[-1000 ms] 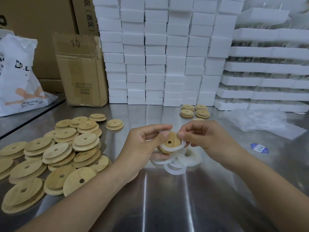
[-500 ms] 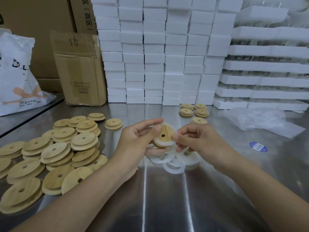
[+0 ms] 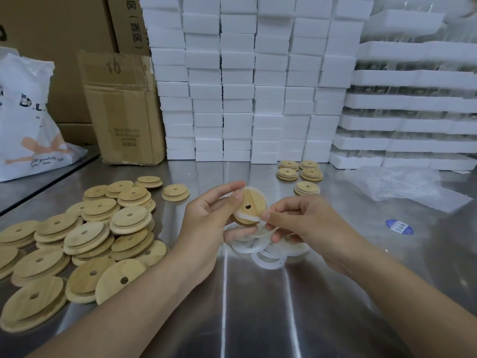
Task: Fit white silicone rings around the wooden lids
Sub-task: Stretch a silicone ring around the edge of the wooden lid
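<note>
While a heap of bare wooden lids lies at the left of the steel counter, the left grip holds one wooden lid tilted above the counter, with the thumb on its face near the hole and the fingers curled behind it. A white silicone ring runs round the lid's far edge and crosses its lower face, so it is not seated all the way round. The right grip pinches the ring at the lid's lower right edge, and spare rings lie on the counter just below both hands. Farther right and back, a few lids sit in small stacks. The risk seems to lie in the stretch: if it is pulled too hard or released early, the ring could snap back off the rim, seat twisted, or drag the lid from under the thumb.
</note>
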A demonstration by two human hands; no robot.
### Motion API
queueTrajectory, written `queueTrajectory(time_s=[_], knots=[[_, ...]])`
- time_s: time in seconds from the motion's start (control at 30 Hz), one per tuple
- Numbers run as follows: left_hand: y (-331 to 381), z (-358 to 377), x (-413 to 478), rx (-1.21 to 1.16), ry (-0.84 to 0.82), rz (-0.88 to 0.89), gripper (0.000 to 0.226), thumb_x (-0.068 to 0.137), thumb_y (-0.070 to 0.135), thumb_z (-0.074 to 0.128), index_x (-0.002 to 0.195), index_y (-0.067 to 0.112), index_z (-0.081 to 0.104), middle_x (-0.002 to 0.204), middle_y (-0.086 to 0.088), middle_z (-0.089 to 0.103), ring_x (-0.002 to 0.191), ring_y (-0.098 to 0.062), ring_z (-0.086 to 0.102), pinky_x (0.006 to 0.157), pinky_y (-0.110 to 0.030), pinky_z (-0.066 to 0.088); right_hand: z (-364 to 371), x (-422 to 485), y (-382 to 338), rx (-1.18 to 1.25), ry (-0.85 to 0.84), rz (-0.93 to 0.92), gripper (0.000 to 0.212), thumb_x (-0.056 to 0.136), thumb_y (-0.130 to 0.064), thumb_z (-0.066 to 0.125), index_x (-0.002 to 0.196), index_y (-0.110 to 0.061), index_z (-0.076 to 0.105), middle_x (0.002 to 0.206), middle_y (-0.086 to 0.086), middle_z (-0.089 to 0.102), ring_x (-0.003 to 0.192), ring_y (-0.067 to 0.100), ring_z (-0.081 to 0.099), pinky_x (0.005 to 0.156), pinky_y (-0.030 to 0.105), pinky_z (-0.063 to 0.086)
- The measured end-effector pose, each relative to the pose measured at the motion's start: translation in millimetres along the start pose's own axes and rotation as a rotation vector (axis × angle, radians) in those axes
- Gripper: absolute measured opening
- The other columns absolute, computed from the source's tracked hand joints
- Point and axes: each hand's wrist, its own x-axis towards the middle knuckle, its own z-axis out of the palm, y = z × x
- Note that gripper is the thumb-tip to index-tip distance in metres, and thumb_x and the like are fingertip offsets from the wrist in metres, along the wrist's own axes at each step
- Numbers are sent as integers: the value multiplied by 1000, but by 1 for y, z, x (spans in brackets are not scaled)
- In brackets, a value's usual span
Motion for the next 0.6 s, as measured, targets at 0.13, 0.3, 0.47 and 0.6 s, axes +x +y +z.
queueTrajectory(time_s=[0.13,0.3,0.47,0.6], knots=[[1,1,-2,19,39,36,18,99,17,74,114,20,83,107,-15,81,100,-33,81,70,-44,69,5,-1,0,-8,2,34,18,91,-25,81,91,-8,79,81,4,79,63,11,70,53,19,42],[2,3,-6,-32,83,38,19,98,16,74,116,16,81,106,-15,81,96,-34,81,70,-47,69,6,-1,-4,-12,-10,52,21,90,-26,82,92,-6,79,78,1,77,57,7,66,48,18,39],[-3,8,-7,-114,112,-7,16,101,18,71,110,23,83,110,-19,80,101,-35,80,73,-41,68,15,-4,0,49,47,86,15,90,-27,82,83,-14,82,84,4,81,58,8,69,44,16,41],[-6,8,-5,-172,82,-22,19,100,19,73,117,22,77,108,-17,81,98,-32,81,76,-35,66,22,-5,3,146,93,94,11,90,-23,81,81,-16,79,82,3,79,71,15,78,49,22,52]])
